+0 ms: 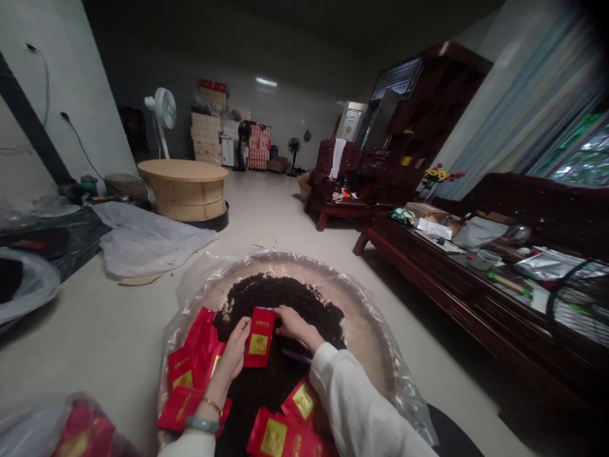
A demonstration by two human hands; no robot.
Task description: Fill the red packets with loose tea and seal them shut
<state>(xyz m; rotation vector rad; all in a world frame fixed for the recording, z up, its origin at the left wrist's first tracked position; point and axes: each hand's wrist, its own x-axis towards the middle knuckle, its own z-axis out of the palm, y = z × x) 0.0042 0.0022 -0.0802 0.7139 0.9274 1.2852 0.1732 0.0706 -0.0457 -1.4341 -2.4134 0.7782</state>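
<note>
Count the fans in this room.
3: a white standing fan behind the round table, a black fan by the stacked boxes, a second black fan further right. Others may be hidden.

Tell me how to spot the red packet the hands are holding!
Find the big round tray lined with clear plastic on the floor, heaped with dark loose leaves. Over that heap, the left hand and right hand hold one red packet with a gold square. It alone is lifted up; the other red packets lie along the near edge.
</note>
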